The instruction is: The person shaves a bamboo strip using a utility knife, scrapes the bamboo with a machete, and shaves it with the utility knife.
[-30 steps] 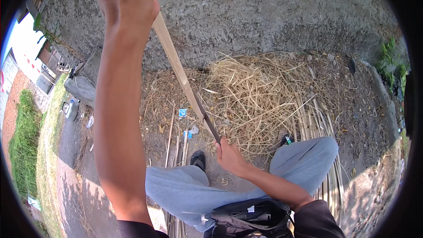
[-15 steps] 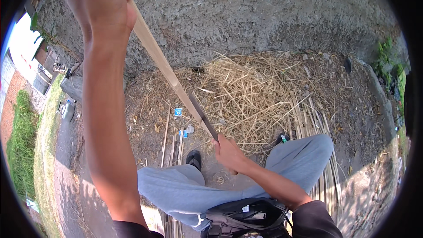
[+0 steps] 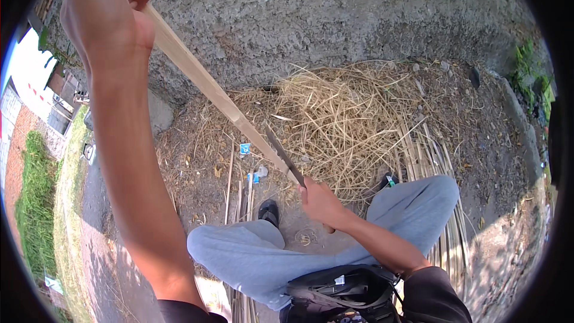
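Observation:
My left hand (image 3: 106, 15), raised at the upper left, is closed round the upper end of a long pale bamboo strip (image 3: 206, 87). The strip slants down and right towards my right hand (image 3: 323, 203). That hand grips a knife, whose dark blade (image 3: 280, 152) points up and left along the strip's lower part. A bit of the knife's handle (image 3: 328, 228) shows below my fist. Near my right fingers the strip's lower end meets the blade; whether the fingers also touch the strip, I cannot tell.
Beyond my feet a heap of thin shavings (image 3: 341, 119) lies against a rough grey wall (image 3: 299, 18). Bundled strips lie beneath my right leg (image 3: 445, 236) and left leg (image 3: 240, 200). A black bag (image 3: 341, 287) rests at my lap. Small blue wrappers (image 3: 245, 149) litter the ground.
My left hand has shifted left and slightly down with the strip's upper end. My right hand and the knife sit slightly farther right and lower in view, and the view itself has shifted a little.

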Demonstrator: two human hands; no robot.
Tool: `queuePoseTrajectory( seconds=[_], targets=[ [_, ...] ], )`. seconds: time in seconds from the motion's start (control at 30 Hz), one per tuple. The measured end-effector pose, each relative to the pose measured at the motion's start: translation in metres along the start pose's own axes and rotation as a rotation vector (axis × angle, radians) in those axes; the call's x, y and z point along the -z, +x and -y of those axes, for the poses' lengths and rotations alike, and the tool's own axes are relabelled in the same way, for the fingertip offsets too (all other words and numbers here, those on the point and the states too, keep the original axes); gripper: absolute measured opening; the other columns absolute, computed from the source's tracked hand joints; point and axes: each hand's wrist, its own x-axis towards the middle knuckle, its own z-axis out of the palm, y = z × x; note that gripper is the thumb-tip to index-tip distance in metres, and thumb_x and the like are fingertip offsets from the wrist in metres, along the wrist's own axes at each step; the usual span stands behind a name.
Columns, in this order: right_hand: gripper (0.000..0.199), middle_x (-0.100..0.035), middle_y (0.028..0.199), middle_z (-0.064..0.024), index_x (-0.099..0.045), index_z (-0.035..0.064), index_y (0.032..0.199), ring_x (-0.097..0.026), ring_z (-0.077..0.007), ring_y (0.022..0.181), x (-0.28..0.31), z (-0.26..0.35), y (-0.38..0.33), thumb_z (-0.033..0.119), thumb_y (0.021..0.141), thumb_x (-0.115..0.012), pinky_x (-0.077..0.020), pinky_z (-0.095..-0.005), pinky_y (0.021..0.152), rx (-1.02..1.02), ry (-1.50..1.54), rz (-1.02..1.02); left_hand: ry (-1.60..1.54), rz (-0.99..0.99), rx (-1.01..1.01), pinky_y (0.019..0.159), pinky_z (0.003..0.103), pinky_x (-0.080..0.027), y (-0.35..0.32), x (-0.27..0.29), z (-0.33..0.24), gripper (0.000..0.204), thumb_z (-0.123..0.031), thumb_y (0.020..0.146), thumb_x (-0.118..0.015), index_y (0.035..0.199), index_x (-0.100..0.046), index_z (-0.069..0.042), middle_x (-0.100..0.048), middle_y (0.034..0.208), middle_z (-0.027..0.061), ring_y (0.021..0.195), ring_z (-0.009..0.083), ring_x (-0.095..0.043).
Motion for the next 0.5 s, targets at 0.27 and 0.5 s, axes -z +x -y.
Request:
queuePoseTrajectory(
  seconds=[0.27, 0.5],
  targets=[
    [0.023, -0.061, 0.067, -0.0298, -0.052, -0.0036, 0.106, -0.062, -0.0501, 0.066, -0.065, -0.084, 0.003, 0.018, 0.099, -0.047, -0.0487, -0.0569, 0.060, 0.017, -0.034, -0.159, -0.024, 0.001, -0.149, 0.034, 0.020, -0.016, -0.015, -0.030, -0.004, 0.025, -0.021, 0.103, -0.047, 0.080, -0.046, -0.011, -0.033, 0.056, -0.0083, 0.040, 0.0019, -0.023],
    [0.022, -0.063, 0.073, -0.0287, -0.054, -0.0024, 0.103, -0.063, -0.0460, 0.065, -0.012, 0.003, -0.001, 0.018, 0.100, -0.046, -0.0474, -0.0556, 0.061, 0.131, 0.116, -0.178, 0.033, 0.007, -0.140, 0.035, 0.020, -0.018, -0.017, -0.015, -0.002, 0.024, -0.027, 0.103, -0.048, 0.086, -0.048, -0.012, -0.033, 0.056, -0.0078, 0.040, 0.0022, -0.024]
  ],
)
